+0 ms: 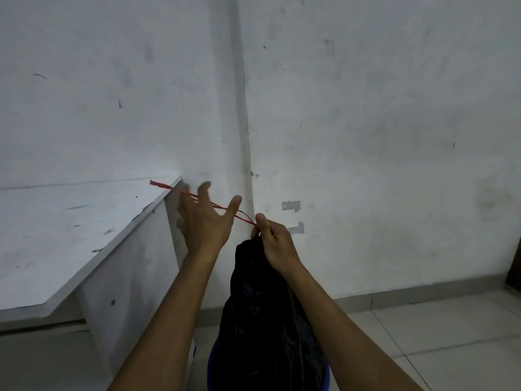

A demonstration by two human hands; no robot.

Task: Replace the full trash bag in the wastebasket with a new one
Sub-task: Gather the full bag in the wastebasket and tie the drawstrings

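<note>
A full black trash bag (262, 314) stands pulled up out of a blue wastebasket (212, 368), whose rim shows at the bottom edge. My right hand (275, 244) pinches the gathered bag neck and one end of a red drawstring (180, 192). The string stretches up and left across my left hand (204, 221), looped over its spread fingers. Its free end sticks out past the desk corner. Whether the left hand's fingers grip the string is unclear.
A white desk (70, 235) with scuff marks stands on the left, its side panel (127, 277) close beside the wastebasket. A stained white wall (366, 136) is straight ahead. Pale floor tiles (423, 334) spread to the right.
</note>
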